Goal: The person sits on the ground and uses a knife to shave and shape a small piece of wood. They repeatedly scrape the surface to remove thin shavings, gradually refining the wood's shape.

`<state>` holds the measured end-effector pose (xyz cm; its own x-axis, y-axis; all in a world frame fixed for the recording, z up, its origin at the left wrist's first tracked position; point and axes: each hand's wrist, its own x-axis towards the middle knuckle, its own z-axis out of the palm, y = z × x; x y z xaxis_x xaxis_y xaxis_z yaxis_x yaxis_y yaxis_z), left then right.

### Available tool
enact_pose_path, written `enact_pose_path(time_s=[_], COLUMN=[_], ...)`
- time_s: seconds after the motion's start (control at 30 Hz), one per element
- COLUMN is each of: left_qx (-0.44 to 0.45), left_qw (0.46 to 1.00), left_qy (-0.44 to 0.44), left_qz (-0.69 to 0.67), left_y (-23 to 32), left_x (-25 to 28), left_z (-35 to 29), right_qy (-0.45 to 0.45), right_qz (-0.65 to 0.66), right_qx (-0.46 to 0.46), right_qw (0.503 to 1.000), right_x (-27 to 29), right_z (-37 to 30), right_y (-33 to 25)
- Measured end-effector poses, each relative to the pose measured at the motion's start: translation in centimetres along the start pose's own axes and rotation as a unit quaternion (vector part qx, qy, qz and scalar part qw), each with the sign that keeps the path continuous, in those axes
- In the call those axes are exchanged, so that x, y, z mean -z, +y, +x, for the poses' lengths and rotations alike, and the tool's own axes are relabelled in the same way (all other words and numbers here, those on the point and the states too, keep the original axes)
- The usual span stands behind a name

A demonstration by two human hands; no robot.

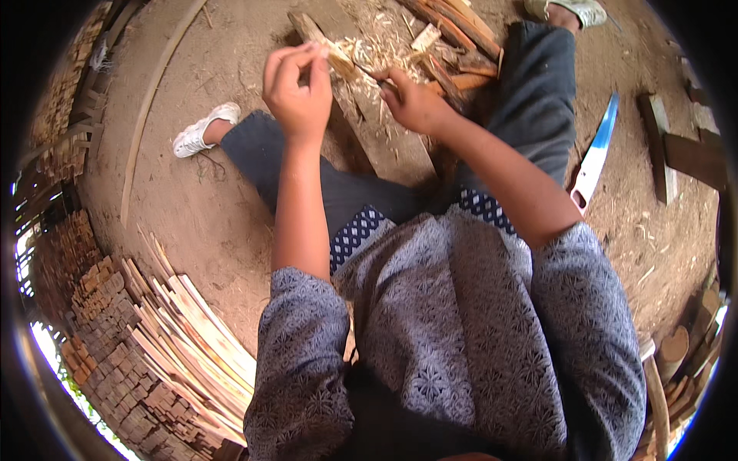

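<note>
My left hand (298,91) is raised beside a short wooden stick (309,29), its fingers curled and the thumb bent toward the fingertips. What they pinch, if anything, is too small to make out. My right hand (419,105) is closed round a slim dark tool (372,74), which points left toward the near end of that stick. Its kind is hard to tell, as the fist hides the handle. Beneath both hands a wide plank (396,150) lies between my legs, and pale wood shavings (377,48) are scattered around its far end.
Reddish wood pieces (453,31) lie beyond my right hand. A handsaw (596,157) with a white handle and blue-tipped blade rests on the dirt floor at right, near a wooden frame (657,146). Long strips (196,323) and stacked sticks (127,384) fill the lower left.
</note>
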<state>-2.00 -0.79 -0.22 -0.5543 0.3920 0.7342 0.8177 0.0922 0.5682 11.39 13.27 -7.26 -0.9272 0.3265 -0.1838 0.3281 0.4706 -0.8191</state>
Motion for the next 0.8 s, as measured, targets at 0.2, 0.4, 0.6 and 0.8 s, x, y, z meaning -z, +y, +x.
enact_pose_path(time_s=[0.2,0.4,0.6,0.8], left_qx=[-0.011,-0.021,-0.006,0.004], left_qw=[1.000,0.999,0.999,0.999], left_qy=[0.008,0.027,-0.035,0.031], left_qz=[-0.001,0.005,-0.003,0.008], left_y=[-0.7,-1.2,0.2,-0.9], left_x=[0.6,0.9,0.6,1.1], left_z=[0.5,0.4,0.7,0.5], right_qy=[-0.188,0.079,-0.013,-0.129], right_qz=[0.395,0.142,-0.012,0.251], right_qx=[-0.203,0.062,0.007,-0.140], right_qw=[0.876,0.985,1.000,0.949], right_x=[4.1,2.7,-0.6,1.6], right_z=[-0.7,-1.6,-1.2,0.0], right_y=[-2.2,-6.4,-0.2,-1.6])
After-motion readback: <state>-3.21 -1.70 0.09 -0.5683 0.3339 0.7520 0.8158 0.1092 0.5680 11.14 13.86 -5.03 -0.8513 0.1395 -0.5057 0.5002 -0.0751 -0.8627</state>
